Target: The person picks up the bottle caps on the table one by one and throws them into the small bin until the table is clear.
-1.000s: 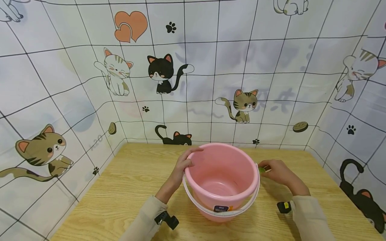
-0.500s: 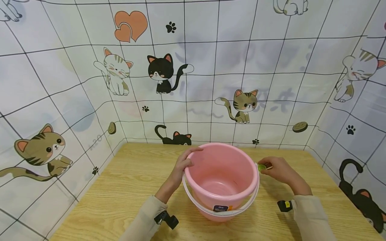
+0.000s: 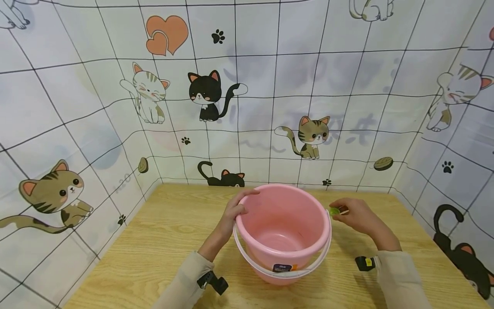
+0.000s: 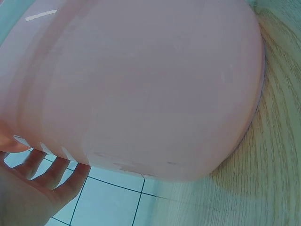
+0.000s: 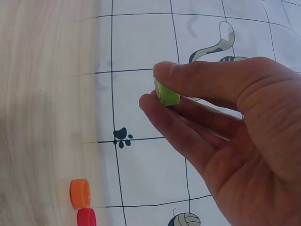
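Note:
A pink bucket (image 3: 283, 262) with a white handle stands on the wooden table, tipped slightly so that its inside shows in the head view. My left hand (image 3: 230, 214) grips the left part of its rim. Pale pink bucket wall (image 4: 155, 89) fills most of the left wrist view, with the fingers of that hand (image 4: 37, 188) at its lower left edge. Just right of the rim, my right hand (image 3: 356, 218) pinches a small green cap (image 5: 168, 94) between thumb and fingers, above the table. Part of the cap is hidden by the thumb.
An orange cap (image 5: 80, 193) and a red cap (image 5: 86, 217) lie on the table near its far edge in the right wrist view. In the head view the bucket hides them. A cat-patterned cloth wall (image 3: 254, 107) rises behind the table (image 3: 185, 223) and along both sides.
My right hand has risen a little beside the bucket, and the green cap shows more clearly in it. The left hand and the bucket stay put.

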The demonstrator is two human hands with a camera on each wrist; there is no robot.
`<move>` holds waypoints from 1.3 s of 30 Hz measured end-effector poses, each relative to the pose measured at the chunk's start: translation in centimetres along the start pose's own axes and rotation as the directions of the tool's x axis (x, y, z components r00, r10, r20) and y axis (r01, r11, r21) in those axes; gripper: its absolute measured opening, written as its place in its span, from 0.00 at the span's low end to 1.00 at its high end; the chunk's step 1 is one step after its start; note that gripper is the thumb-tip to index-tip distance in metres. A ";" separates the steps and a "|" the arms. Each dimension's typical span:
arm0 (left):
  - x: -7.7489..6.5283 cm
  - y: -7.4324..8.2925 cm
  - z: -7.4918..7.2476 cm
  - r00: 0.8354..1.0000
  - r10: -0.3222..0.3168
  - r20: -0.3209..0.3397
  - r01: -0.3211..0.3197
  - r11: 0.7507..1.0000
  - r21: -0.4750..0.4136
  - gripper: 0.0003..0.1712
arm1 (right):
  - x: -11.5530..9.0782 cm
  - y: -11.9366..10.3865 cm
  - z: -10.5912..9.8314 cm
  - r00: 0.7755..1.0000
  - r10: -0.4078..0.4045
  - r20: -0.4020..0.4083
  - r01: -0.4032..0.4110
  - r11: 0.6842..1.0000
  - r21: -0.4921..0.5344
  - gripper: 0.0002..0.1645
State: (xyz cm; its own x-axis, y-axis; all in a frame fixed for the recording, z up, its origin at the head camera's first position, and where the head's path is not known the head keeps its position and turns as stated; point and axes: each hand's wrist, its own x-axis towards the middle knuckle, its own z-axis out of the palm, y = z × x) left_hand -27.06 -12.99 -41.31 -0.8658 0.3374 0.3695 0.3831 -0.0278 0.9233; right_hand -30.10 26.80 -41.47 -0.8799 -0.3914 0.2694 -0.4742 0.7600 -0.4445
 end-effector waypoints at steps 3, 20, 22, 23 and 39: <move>-0.1 0.0 0.0 1.000 0.000 -0.004 0.000 1.000 0.004 0.35 | 0.0 -0.4 -0.3 1.000 -0.007 -0.007 0.007 1.000 0.003 0.20; 0.0 -0.1 0.0 1.000 -0.014 -0.004 0.014 1.000 -0.027 0.37 | -0.3 -2.0 -1.5 1.000 -0.010 -0.022 0.010 1.000 -0.005 0.20; 0.0 -0.1 0.0 1.000 -0.015 -0.004 0.015 1.000 -0.025 0.37 | -0.3 -2.0 -1.6 1.000 -0.014 -0.027 0.014 1.000 -0.009 0.20; 0.0 -0.1 0.0 1.000 -0.017 -0.005 0.017 1.000 -0.025 0.37 | -0.3 -2.1 -1.6 0.999 -0.014 -0.029 0.013 1.000 -0.008 0.20; -0.1 -0.1 -0.1 0.999 -0.031 -0.009 0.031 1.000 -0.006 0.37 | -0.5 -3.5 -2.7 0.998 -0.019 -0.060 0.020 1.000 0.005 0.21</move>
State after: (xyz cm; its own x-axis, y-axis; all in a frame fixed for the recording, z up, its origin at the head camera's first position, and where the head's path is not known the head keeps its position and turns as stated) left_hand -27.01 -13.07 -41.41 -0.8801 0.3296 0.3416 0.3544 -0.0225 0.9348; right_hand -27.94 25.70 -37.69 -0.8672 -0.3739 0.3290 -0.4914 0.7496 -0.4433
